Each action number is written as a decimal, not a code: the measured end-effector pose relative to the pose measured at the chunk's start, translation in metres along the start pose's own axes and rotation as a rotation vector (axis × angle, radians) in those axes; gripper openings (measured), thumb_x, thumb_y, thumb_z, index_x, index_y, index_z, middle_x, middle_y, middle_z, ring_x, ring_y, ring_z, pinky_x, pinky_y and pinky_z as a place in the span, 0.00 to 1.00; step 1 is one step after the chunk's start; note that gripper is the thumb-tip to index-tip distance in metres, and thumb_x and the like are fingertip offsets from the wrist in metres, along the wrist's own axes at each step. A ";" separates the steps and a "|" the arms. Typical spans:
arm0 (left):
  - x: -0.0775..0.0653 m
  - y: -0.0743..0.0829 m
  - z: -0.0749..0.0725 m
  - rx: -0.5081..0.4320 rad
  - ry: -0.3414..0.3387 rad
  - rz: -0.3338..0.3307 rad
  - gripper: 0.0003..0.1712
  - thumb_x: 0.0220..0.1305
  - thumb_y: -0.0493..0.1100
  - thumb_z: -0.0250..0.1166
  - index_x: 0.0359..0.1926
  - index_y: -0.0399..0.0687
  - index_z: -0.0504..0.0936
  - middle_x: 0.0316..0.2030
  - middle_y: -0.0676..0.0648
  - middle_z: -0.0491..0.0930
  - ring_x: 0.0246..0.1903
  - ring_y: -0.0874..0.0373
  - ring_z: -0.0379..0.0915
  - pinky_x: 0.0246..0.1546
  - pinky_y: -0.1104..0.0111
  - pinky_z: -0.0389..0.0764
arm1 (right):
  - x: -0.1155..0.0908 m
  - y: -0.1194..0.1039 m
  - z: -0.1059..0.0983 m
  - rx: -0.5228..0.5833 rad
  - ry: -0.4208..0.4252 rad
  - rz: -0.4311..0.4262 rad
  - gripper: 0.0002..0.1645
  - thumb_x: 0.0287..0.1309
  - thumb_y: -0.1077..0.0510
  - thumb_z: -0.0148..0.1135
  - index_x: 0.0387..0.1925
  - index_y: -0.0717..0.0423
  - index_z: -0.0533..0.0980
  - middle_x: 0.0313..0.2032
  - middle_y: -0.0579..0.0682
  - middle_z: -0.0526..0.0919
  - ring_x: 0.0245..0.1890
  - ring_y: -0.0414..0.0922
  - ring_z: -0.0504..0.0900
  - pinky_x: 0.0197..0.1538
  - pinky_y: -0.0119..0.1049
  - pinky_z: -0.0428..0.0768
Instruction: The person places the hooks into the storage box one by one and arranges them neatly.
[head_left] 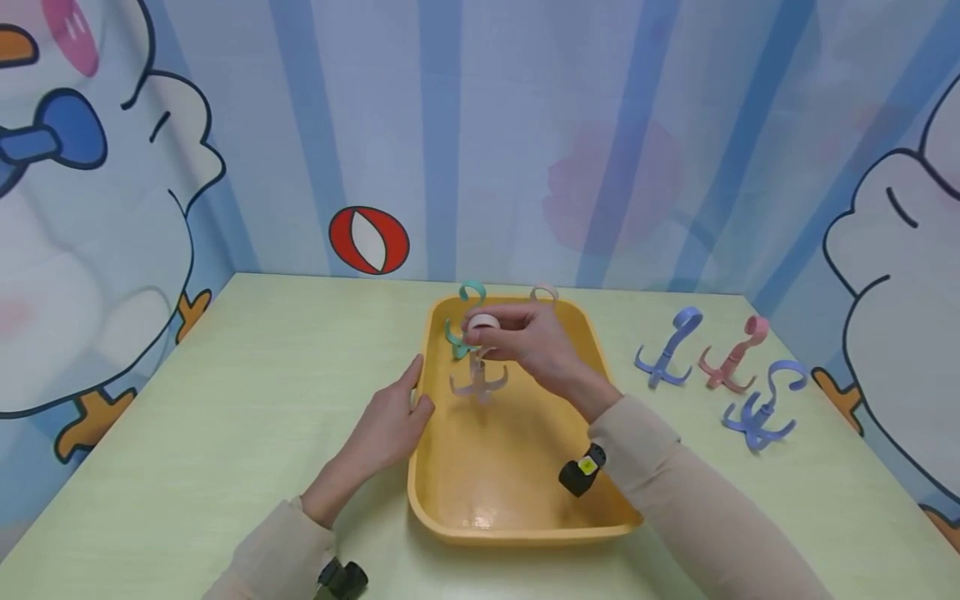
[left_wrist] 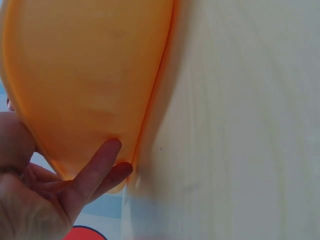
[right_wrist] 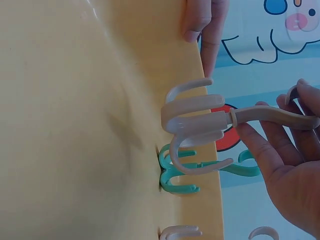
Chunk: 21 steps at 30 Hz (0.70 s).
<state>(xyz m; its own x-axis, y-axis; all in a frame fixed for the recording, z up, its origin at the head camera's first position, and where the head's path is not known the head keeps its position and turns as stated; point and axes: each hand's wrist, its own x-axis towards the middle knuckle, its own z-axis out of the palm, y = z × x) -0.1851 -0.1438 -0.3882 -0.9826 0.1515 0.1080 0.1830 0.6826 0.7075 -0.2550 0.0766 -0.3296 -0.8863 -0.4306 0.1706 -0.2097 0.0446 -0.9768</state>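
Observation:
My right hand [head_left: 546, 346] grips a pale beige-pink multi-armed hook [right_wrist: 195, 121] by its curled top. The hook hangs upright over the far half of a yellow tray [head_left: 517, 535], its prongs downward and apart from the tray floor. My left hand [head_left: 384, 427] holds the tray's left wall, thumb over the rim and fingers [left_wrist: 97, 167] against the outside. Inside the tray at the far end stands a green hook [right_wrist: 177, 172]. Beside it is another pale hook [right_wrist: 181, 231], mostly hidden behind my right hand in the head view.
On the table right of the tray stand a blue hook [head_left: 663, 358], a pink hook [head_left: 731, 367] and another blue hook [head_left: 757, 417]. A printed curtain [head_left: 495, 150] rises behind the table's far edge. Dark wrist cameras sit on both sleeves.

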 end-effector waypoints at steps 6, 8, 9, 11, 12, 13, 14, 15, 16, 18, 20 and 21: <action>0.000 0.000 0.000 -0.013 -0.014 -0.003 0.40 0.76 0.40 0.51 0.83 0.34 0.51 0.72 0.32 0.72 0.28 0.54 0.73 0.36 0.63 0.76 | 0.004 0.006 0.005 -0.010 -0.002 0.026 0.18 0.66 0.63 0.71 0.56 0.64 0.85 0.50 0.61 0.90 0.43 0.42 0.91 0.51 0.47 0.89; 0.000 0.000 -0.001 -0.024 -0.020 -0.006 0.40 0.76 0.40 0.51 0.83 0.34 0.51 0.72 0.31 0.73 0.23 0.57 0.69 0.32 0.64 0.74 | 0.005 0.008 0.007 -0.012 0.000 0.032 0.18 0.66 0.63 0.71 0.56 0.63 0.85 0.50 0.63 0.90 0.42 0.42 0.91 0.51 0.46 0.89; 0.000 0.000 -0.001 -0.027 -0.023 -0.007 0.40 0.76 0.40 0.51 0.83 0.34 0.50 0.72 0.31 0.73 0.22 0.57 0.67 0.30 0.65 0.73 | 0.006 0.009 0.008 -0.011 0.001 0.036 0.18 0.66 0.63 0.71 0.56 0.63 0.85 0.50 0.63 0.90 0.42 0.42 0.91 0.51 0.46 0.89; 0.000 0.000 -0.001 -0.029 -0.024 -0.007 0.40 0.76 0.40 0.51 0.83 0.34 0.50 0.71 0.31 0.73 0.21 0.57 0.65 0.29 0.64 0.72 | 0.007 0.010 0.010 -0.014 0.005 0.047 0.19 0.65 0.62 0.71 0.56 0.63 0.85 0.49 0.61 0.91 0.42 0.41 0.91 0.51 0.45 0.89; 0.001 0.000 -0.001 -0.026 -0.022 -0.006 0.40 0.76 0.40 0.51 0.83 0.34 0.51 0.72 0.31 0.73 0.22 0.57 0.66 0.29 0.64 0.72 | 0.007 0.012 0.011 -0.019 0.007 0.050 0.19 0.65 0.62 0.71 0.56 0.62 0.86 0.49 0.60 0.91 0.42 0.41 0.91 0.51 0.45 0.89; 0.001 0.000 -0.001 -0.022 -0.019 -0.005 0.40 0.76 0.39 0.51 0.83 0.34 0.51 0.72 0.31 0.73 0.23 0.57 0.67 0.30 0.64 0.73 | 0.008 0.013 0.012 -0.024 0.009 0.055 0.19 0.65 0.62 0.71 0.56 0.61 0.86 0.48 0.58 0.91 0.43 0.41 0.91 0.51 0.45 0.89; 0.001 0.001 -0.001 -0.017 -0.017 -0.004 0.40 0.76 0.39 0.51 0.83 0.34 0.51 0.72 0.32 0.73 0.24 0.56 0.68 0.31 0.64 0.73 | 0.008 0.013 0.013 -0.027 0.009 0.059 0.19 0.65 0.62 0.71 0.57 0.62 0.85 0.48 0.58 0.91 0.43 0.41 0.91 0.51 0.45 0.89; 0.000 0.001 -0.001 -0.009 -0.014 -0.003 0.40 0.75 0.39 0.51 0.83 0.33 0.52 0.72 0.32 0.72 0.26 0.55 0.69 0.33 0.64 0.74 | 0.009 0.014 0.014 -0.031 0.007 0.063 0.20 0.65 0.62 0.71 0.57 0.63 0.85 0.48 0.59 0.91 0.43 0.41 0.91 0.51 0.45 0.89; 0.000 0.001 -0.001 -0.006 -0.013 -0.004 0.40 0.75 0.39 0.51 0.83 0.33 0.52 0.72 0.32 0.72 0.27 0.55 0.70 0.34 0.64 0.74 | 0.009 0.014 0.015 -0.038 0.007 0.067 0.20 0.65 0.63 0.71 0.58 0.64 0.85 0.49 0.59 0.91 0.43 0.40 0.91 0.52 0.45 0.89; 0.000 0.001 -0.001 -0.003 -0.013 -0.008 0.40 0.75 0.39 0.51 0.83 0.34 0.52 0.72 0.33 0.72 0.28 0.55 0.72 0.35 0.65 0.75 | 0.010 0.016 0.016 -0.046 0.001 0.070 0.21 0.66 0.63 0.70 0.59 0.65 0.83 0.51 0.62 0.90 0.45 0.40 0.90 0.52 0.45 0.89; 0.001 0.001 -0.001 -0.009 -0.020 -0.016 0.40 0.75 0.39 0.51 0.83 0.34 0.51 0.72 0.33 0.72 0.26 0.55 0.71 0.33 0.65 0.74 | 0.011 0.016 0.018 -0.052 -0.002 0.075 0.22 0.67 0.63 0.69 0.60 0.66 0.83 0.54 0.64 0.89 0.46 0.40 0.90 0.53 0.46 0.89; 0.001 0.001 -0.001 -0.013 -0.023 -0.020 0.40 0.75 0.39 0.51 0.83 0.34 0.51 0.72 0.33 0.73 0.25 0.56 0.70 0.32 0.65 0.74 | 0.011 0.017 0.018 -0.055 -0.006 0.074 0.22 0.68 0.62 0.69 0.60 0.66 0.82 0.54 0.64 0.89 0.46 0.40 0.90 0.54 0.46 0.89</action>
<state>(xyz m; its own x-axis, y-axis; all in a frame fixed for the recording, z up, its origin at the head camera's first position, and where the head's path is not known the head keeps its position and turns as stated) -0.1856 -0.1441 -0.3870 -0.9849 0.1546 0.0779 0.1630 0.6767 0.7180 -0.2610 0.0562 -0.3468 -0.8979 -0.4293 0.0968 -0.1657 0.1259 -0.9781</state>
